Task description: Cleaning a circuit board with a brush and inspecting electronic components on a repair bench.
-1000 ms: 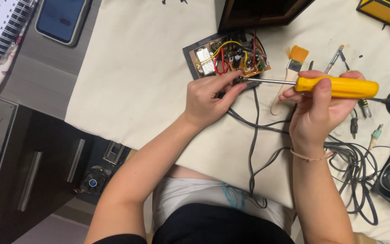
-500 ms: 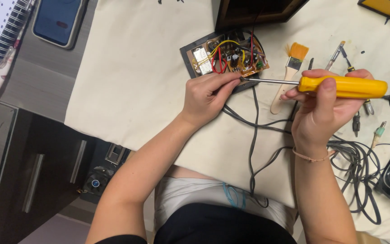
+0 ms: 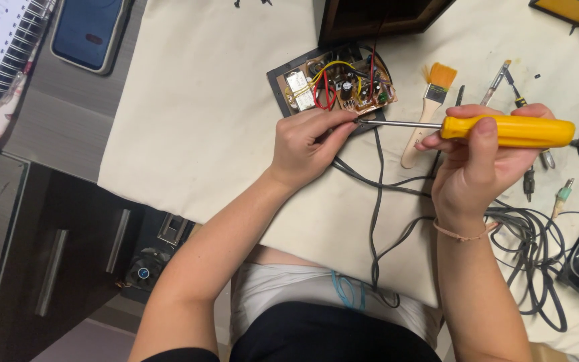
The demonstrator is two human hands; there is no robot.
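My right hand (image 3: 477, 167) grips the yellow-handled screwdriver (image 3: 504, 131); my left hand (image 3: 306, 144) pinches its tip at the circuit board (image 3: 343, 87), at twelve o'clock on the cloth-covered surface (image 3: 202, 121). Board still wired; a paintbrush (image 3: 430, 107) lies at one o'clock.

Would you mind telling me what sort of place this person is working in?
Probably a home desk used for electronics repair. An opened circuit board lies on a cloth-covered table, the right hand holds a yellow-handled screwdriver, and a brush and tangled cables lie nearby.
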